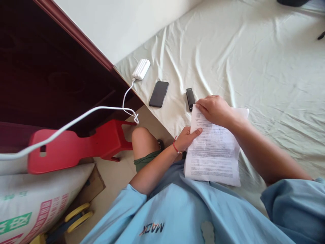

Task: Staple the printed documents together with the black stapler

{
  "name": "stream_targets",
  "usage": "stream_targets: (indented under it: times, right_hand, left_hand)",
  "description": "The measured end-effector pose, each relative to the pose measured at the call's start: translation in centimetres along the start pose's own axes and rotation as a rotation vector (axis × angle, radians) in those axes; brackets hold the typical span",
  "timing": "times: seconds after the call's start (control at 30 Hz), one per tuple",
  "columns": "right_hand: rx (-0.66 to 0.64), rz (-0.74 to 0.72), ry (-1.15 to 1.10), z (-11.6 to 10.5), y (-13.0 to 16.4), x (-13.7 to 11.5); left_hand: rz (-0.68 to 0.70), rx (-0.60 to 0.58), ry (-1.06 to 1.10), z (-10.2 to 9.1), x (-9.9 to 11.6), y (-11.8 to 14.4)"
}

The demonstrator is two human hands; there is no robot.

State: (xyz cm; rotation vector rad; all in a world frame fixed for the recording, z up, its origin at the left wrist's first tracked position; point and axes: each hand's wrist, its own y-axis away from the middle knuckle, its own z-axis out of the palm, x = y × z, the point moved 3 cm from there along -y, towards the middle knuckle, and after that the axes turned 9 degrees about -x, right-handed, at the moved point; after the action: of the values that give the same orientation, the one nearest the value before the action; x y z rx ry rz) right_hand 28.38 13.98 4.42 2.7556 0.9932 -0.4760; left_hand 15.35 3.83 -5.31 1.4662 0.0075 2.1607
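Right now your right hand [214, 109] lies flat on the top left corner of the white printed sheets of paper [214, 152], fingers together and pressing down rather than gripping; your left hand [186, 138] pinches the left edge of the same sheets lower down, thumb on the printed face and the other fingers hidden beneath, so both hands are closed on the paper and neither is spread wide. The sheets rest on the pale green bedsheet [266, 67] at the edge of the bed, their long axis running away from your body and leaning slightly left; the near end lies by your light blue shirt [177, 210], the far end under your right hand. Just beyond that far corner, touching or almost touching your right fingertips, lies the small black stapler [190, 99], its length roughly in line with the paper's; your right hand is clearly the nearer of the two to it. Your right forearm crosses in from the right over the bed; your left wrist, with its red cord bracelet [175, 147], comes up from beside your knee. Further left lie a black smartphone [158, 94] and a white ribbed power bank [141, 69] with its white cable [76, 120].
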Motion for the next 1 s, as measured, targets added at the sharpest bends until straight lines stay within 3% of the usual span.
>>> stream_targets:
  times: [0.17, 0.3, 0.53, 0.7, 1.0]
  right_hand:
    - [-0.081, 0.102, -0.063, 0.9, -1.2, 1.5]
    - [-0.187, 0.093, -0.018, 2.7, -2.3, 2.1]
    - [-0.237, 0.185, -0.028, 4.9, -3.1, 3.7]
    - [-0.251, 0.28, -0.056, 4.6, -4.2, 4.8]
    - [-0.312, 0.316, -0.016, 4.2, -6.0, 5.5]
  left_hand:
    - [0.04, 0.085, 0.028, -0.1, -0.3, 0.0]
    - [0.066, 0.206, 0.04, -0.3, -1.0, 0.5]
    - [-0.048, 0.342, 0.169, -1.0, -1.8, 0.2]
    - [-0.136, 0.418, 0.28, -1.1, -0.7, -0.6]
    - [-0.179, 0.52, 0.345, -0.9, 0.3, -1.9]
